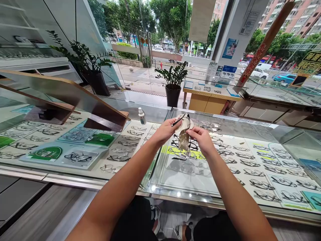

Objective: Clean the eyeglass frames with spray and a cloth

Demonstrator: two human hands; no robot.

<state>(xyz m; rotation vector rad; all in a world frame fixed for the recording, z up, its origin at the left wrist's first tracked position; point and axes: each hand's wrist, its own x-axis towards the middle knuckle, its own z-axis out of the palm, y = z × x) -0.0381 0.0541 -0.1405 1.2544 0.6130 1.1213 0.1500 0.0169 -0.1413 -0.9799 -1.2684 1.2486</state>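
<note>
Above the glass counter [165, 184], both hands meet on a pair of dark-framed eyeglasses [188, 117] and a pale cleaning cloth [184, 140]. My left hand [167, 130] is closed round the glasses, with a dark temple arm sticking out past its fingers. On the other side, my right hand [200, 139] pinches the cloth against the frame. The cloth hangs down in a grey-beige fold below the fingers. Part of the frame is hidden by cloth and fingers. A white spray bottle [141, 116] stands on the counter to the left of my left hand.
Rows of eyeglasses [260, 184] lie inside the case to the right, more to the left. A wooden-edged mirror or panel [75, 97] leans over the left counter. Beyond are a potted plant [173, 90], a wooden display cabinet [208, 102] and windows onto the street.
</note>
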